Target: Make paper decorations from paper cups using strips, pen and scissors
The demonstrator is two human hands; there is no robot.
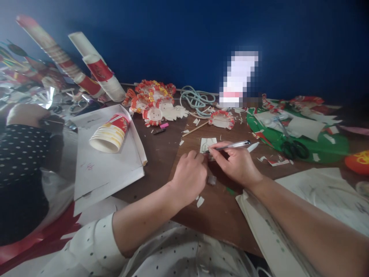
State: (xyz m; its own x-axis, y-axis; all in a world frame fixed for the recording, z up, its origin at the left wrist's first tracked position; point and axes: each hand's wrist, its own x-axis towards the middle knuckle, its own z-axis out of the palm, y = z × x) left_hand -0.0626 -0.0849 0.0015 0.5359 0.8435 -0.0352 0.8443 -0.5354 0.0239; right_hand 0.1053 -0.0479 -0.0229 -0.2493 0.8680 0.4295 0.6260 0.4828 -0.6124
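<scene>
My right hand (pixel 238 163) grips a pen (pixel 235 145) with a clear barrel and black end cap. The pen slants over a small white paper piece (pixel 208 142) that bears some dark drawn lines. My left hand (pixel 190 175) is closed at the near side of this piece, with its knuckles up and its fingertips hidden. Whether it pinches anything I cannot make out. A wooden stick with a red-and-white paper ring (pixel 221 120) lies just beyond, and a small clear square (pixel 212 180) sits between my wrists.
Stacked paper cups (pixel 111 132) lie in a white box lid (pixel 109 181) to the left. Paper figures (pixel 154 111) and pale blue cord (pixel 196 100) lie at the back. Scissors (pixel 294 149) rest on a green board (pixel 331 148). Another person's arm (pixel 25 115) is at left.
</scene>
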